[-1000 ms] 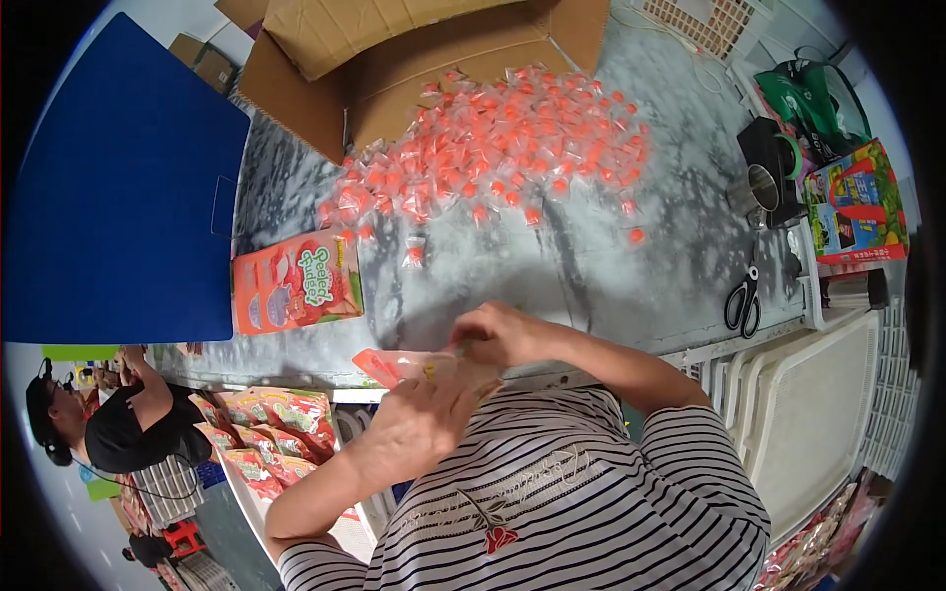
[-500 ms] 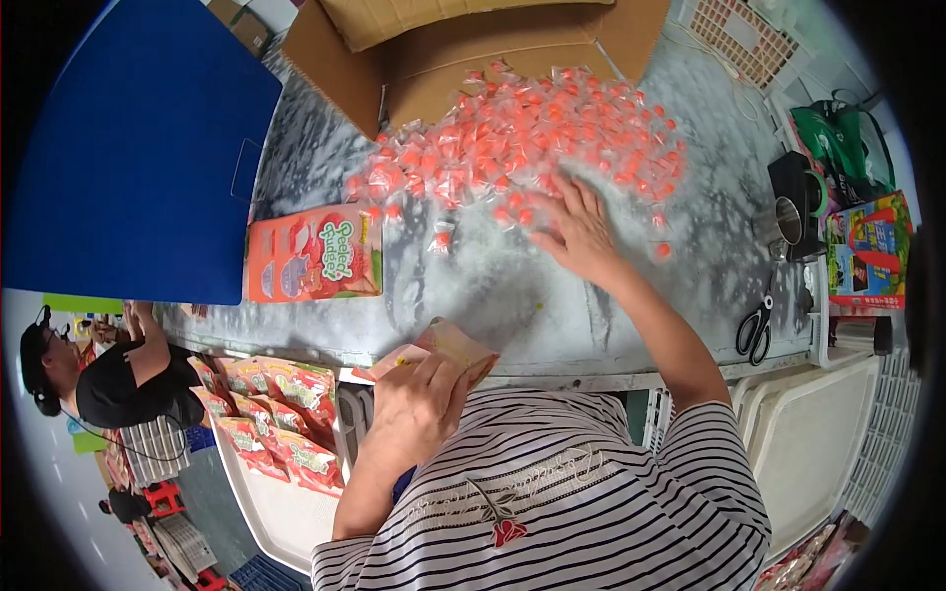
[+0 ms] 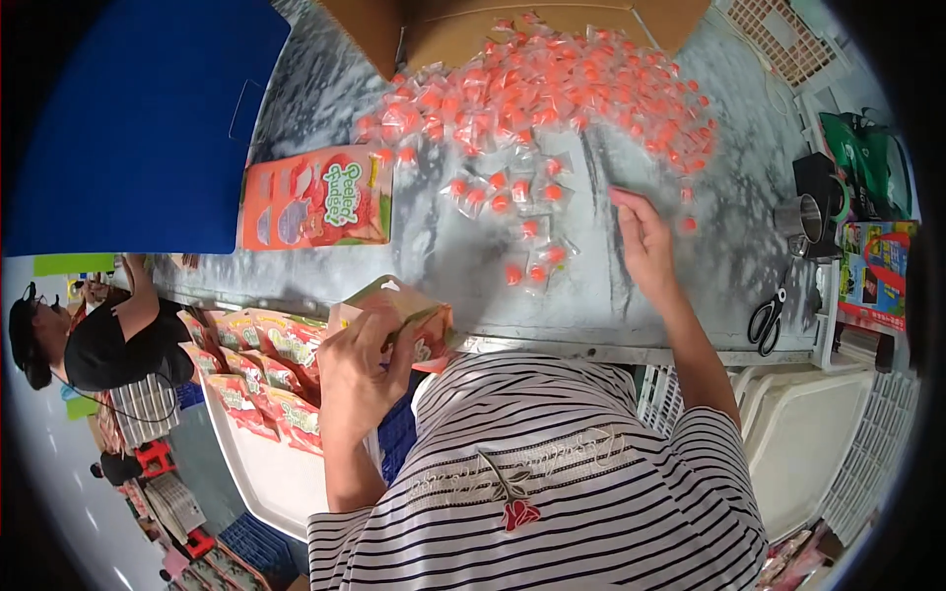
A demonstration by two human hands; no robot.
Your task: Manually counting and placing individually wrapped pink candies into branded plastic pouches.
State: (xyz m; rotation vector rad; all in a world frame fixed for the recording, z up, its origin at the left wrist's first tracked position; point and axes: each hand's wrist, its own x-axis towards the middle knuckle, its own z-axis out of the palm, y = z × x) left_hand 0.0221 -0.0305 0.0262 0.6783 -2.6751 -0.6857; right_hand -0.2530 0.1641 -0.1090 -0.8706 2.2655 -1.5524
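We take the heap of small round red sweets in clear plastic wrappers (image 3: 552, 94) as landmark. It lies on the grey marbled worktop (image 3: 591, 310), at the mouth of a brown cardboard box (image 3: 367, 30) just behind it. Left hand (image 3: 357, 369), on the near-left side of the heap and well apart from it, has its grip clenched on an upright red-and-cream printed plastic pouch (image 3: 426, 333), by the worktop's near edge; pouch mouth seems to gape upward, contents we can't make out. Right hand (image 3: 646, 244), on the near-right side of the heap, has its grip released: fingers loosely bent, nothing seen between them. Between the heap and the near edge we get a loose batch of the same wrapped sweets (image 3: 500, 203), apart from both hands. Left of the heap, a flat red printed packet (image 3: 315, 197); further near-left of the heap, a white plastic tray (image 3: 266, 478) with rows of red printed pouches (image 3: 261, 360). Near-right of the heap, black-handled scissors (image 3: 765, 325). Step in hand, we judge: portioning sweets out of the heap for the pouch. Next move, as we read it, calls for keeping the pouch mouth spread and gathering the batch without dragging extras from the heap
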